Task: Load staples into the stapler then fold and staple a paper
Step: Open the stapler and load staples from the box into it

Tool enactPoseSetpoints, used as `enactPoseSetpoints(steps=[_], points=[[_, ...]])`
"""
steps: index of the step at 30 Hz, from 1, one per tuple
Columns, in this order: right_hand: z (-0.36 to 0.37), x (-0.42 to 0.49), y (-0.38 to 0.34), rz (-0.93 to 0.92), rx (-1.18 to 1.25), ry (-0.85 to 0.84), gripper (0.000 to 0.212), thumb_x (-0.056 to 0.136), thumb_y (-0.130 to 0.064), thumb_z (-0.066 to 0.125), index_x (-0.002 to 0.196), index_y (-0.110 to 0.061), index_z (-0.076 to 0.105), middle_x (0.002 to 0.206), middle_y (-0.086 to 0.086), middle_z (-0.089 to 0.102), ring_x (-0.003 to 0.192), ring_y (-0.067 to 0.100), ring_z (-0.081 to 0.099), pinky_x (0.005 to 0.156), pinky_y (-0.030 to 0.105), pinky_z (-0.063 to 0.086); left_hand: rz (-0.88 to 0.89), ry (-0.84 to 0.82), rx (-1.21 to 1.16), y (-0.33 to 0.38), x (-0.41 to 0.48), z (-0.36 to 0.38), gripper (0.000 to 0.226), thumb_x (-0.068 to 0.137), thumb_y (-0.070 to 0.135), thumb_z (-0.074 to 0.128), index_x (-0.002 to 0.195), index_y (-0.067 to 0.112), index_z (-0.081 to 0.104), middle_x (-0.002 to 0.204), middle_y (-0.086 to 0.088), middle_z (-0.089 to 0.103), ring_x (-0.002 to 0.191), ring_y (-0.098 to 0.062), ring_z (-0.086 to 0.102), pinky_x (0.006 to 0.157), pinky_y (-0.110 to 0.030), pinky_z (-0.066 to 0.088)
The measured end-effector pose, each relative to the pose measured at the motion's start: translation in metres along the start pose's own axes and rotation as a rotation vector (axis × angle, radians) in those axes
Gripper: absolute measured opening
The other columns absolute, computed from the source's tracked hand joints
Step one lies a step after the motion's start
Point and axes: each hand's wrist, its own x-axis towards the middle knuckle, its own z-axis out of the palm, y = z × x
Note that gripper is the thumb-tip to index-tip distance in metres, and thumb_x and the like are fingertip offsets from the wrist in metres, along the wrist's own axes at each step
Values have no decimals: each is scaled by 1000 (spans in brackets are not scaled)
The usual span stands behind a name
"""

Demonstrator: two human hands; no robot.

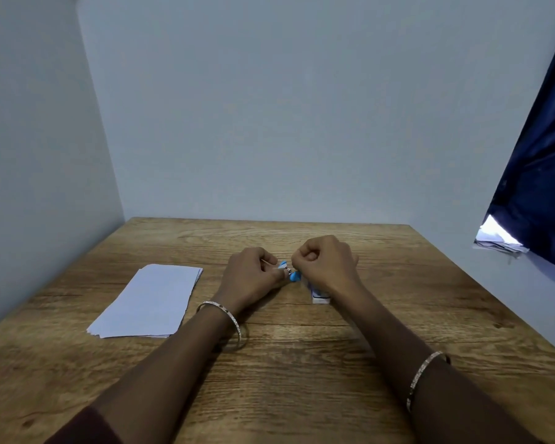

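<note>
A small blue stapler (289,273) sits between my two hands near the middle of the wooden table (302,363), mostly hidden by my fingers. My left hand (253,277) is closed around its left end. My right hand (326,264) is curled into a fist with fingertips pinched at the stapler's right end; I cannot tell whether staples are between them. A small white staple box (320,296) lies on the table just under my right wrist. A stack of white paper (148,302) lies flat to the left of my left hand.
Pale walls close in the table at the back and on the left. A dark blue curtain (539,174) hangs at the right, with some white paper (497,238) beneath its lower edge. Bangles circle both wrists.
</note>
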Motion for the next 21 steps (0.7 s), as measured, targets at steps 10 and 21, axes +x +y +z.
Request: enactPoseSetpoints(steps=[10, 21], points=[[-4, 4, 9, -60, -200, -185, 20, 74, -40, 85, 91, -35, 79, 76, -18, 66, 103, 8, 59, 86, 40, 27, -11, -52, 27, -3, 2, -4, 22, 82, 35, 79, 91, 15, 81, 74, -4, 77, 61, -8, 61, 62, -26, 47], [-11, 5, 11, -330, -29, 39, 12, 82, -24, 80, 85, -34, 75, 71, -25, 62, 85, 1, 57, 89, 37, 25, -111, -164, -341, -1, 4, -12, 33, 96, 40, 63, 95, 10, 75, 84, -19, 72, 75, -19, 61, 72, -32, 45]])
